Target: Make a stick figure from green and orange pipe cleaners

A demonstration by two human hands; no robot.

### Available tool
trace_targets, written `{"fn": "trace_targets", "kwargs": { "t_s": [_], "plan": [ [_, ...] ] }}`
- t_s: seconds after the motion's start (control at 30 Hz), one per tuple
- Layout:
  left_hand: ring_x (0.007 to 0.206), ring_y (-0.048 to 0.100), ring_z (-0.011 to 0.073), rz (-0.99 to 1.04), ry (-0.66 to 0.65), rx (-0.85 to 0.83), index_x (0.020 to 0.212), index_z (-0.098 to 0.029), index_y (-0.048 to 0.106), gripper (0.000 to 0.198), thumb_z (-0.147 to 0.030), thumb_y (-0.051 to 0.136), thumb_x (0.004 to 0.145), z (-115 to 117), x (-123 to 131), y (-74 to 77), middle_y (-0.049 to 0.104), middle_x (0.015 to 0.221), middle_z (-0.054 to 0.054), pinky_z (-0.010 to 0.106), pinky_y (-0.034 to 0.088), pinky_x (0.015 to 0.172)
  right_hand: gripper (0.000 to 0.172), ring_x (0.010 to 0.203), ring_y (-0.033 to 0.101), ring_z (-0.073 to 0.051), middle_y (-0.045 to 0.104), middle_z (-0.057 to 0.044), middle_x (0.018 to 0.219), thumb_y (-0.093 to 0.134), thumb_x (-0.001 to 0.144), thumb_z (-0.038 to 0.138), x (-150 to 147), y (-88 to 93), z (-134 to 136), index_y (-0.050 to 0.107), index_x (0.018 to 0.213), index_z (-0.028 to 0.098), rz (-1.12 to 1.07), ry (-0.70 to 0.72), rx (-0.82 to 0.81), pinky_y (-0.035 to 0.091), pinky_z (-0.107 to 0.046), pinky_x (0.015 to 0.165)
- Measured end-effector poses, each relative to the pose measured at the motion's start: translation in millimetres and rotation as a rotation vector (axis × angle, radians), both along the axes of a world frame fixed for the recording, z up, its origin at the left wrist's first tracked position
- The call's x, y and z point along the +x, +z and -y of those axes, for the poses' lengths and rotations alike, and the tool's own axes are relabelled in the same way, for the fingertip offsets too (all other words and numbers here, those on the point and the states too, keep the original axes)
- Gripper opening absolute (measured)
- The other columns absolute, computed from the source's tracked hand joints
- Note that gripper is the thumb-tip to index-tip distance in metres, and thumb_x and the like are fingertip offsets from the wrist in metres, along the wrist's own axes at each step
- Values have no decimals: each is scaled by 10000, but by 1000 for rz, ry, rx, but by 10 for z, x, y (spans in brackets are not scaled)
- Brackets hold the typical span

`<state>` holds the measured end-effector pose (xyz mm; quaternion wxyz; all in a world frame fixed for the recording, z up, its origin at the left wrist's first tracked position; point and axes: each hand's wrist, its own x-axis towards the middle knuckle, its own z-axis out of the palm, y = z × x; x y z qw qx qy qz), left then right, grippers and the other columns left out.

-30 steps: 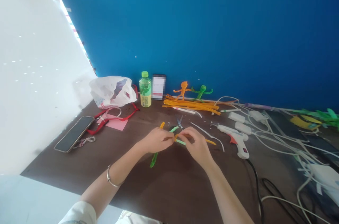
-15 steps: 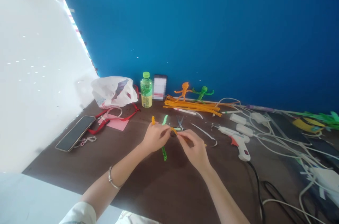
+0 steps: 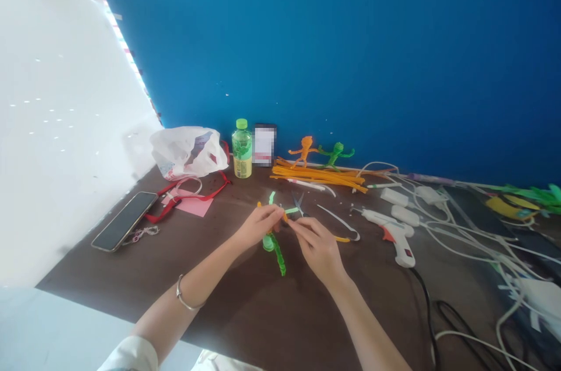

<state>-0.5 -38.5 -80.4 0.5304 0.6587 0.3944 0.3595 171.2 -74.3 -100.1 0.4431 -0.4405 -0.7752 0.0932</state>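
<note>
My left hand (image 3: 260, 228) and my right hand (image 3: 316, 245) meet over the desk, both with fingers pinched on an orange pipe cleaner (image 3: 285, 217). Its yellow-orange end (image 3: 342, 239) seems to stick out beyond my right hand. From under my left hand hangs a green twisted pipe-cleaner piece (image 3: 279, 257), beside a small round pale-green part (image 3: 268, 243). Pale green strips (image 3: 272, 198) show just behind the fingers, some pointing right. Open scissors (image 3: 298, 201) lie behind my right hand. My fingers hide how the pieces join.
Orange pipe cleaners (image 3: 319, 174) lie at the back below an orange figure (image 3: 305, 150) and a green figure (image 3: 337, 153). A glue gun (image 3: 392, 232) and tangled white cables stand right. Left are a phone (image 3: 125, 221), plastic bag (image 3: 188, 152) and bottle (image 3: 242, 149).
The green twisted piece has swung right and hangs lower. The round pale-green part has come into sight, and a pale strip points further right. Both hands stay close together.
</note>
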Motion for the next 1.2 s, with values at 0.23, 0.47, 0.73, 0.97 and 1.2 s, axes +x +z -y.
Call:
{"fn": "trace_targets", "kwargs": {
  "t_s": [0.23,0.47,0.73,0.97,1.2],
  "plan": [
    [675,521,105,-9,-321,62,738,-141,540,381,-452,343,842,52,-82,119,553,705,26,227,404,665,185,658,579,-168,616,-42,705,583,731,351,92,200,-56,645,675,185,-283,77,-462,469,-266,581],
    [714,523,138,-588,-193,693,732,-184,600,271,-333,399,836,126,-46,109,591,683,22,333,313,820,196,640,565,-158,598,-23,672,604,705,368,125,281,-54,585,645,183,-275,-51,-474,476,-280,622],
    [610,504,117,-436,138,519,712,-177,604,304,-348,388,840,78,2,-6,569,596,2,315,346,794,145,674,576,-161,601,-44,728,534,787,304,1,232,38,619,743,196,-231,3,-252,478,-258,589],
    [594,478,100,54,70,68,694,-140,570,337,-446,461,783,24,-21,12,520,602,-4,212,376,585,215,706,554,-153,575,-47,782,458,828,174,0,92,29,641,920,239,0,90,-63,466,-284,645],
    [630,492,103,-122,-64,354,728,-151,589,312,-377,403,838,85,-60,93,580,674,16,247,392,669,163,708,569,-150,585,-36,777,490,810,210,57,107,-21,652,818,229,-62,52,-161,464,-267,629]
  ]
}}
